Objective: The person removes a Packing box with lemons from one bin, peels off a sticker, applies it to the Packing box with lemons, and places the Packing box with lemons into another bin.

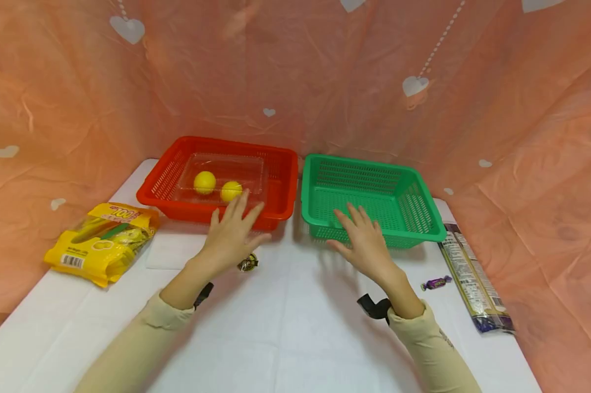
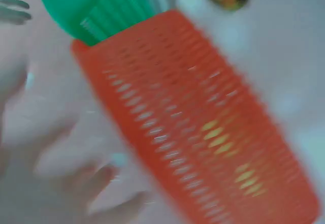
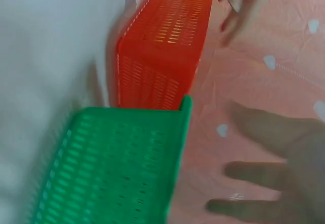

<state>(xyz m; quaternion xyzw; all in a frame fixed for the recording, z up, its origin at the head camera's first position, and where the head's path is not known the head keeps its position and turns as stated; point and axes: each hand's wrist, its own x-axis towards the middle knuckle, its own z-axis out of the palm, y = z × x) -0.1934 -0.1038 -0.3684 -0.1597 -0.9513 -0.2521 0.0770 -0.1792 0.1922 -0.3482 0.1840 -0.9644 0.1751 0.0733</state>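
Observation:
My left hand, fingers spread, hovers at the front rim of the red basket. Inside that basket lies a clear plastic box with two yellow balls, the left ball and the right ball; a fingertip overlaps the right ball in the head view. Over the front rim of the green basket my right hand is held with its fingers spread and nothing in them. The left wrist view is blurred, with the red basket's slotted side across it.
A yellow snack bag lies at the left edge. To the right are a purple wrapped candy and a long printed package. A small dark round sticker-like item and a white sheet lie before the red basket.

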